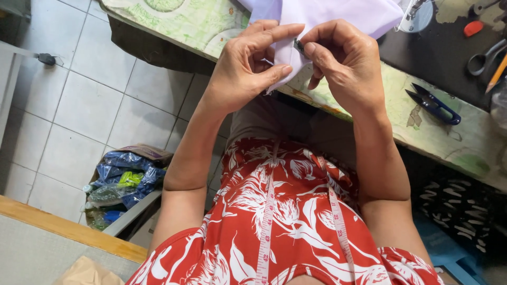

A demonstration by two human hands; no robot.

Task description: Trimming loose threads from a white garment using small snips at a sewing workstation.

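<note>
My left hand (pixel 252 62) and my right hand (pixel 344 62) meet at the edge of a pale lilac cloth (pixel 327 16) that hangs over the table's front edge. Both hands pinch a folded corner of the cloth between thumb and fingers. A small dark thing (pixel 299 46) shows between my right thumb and forefinger; what it is I cannot tell. A pink measuring tape (pixel 338 221) hangs down over my red flowered top.
The worktable (pixel 195 21) has a green patterned cover. Blue thread snips (pixel 434 104) lie on it to the right; scissors (pixel 483 59), a pencil and an orange item lie farther back. A basket of plastic bags (pixel 122 179) stands on the tiled floor at left.
</note>
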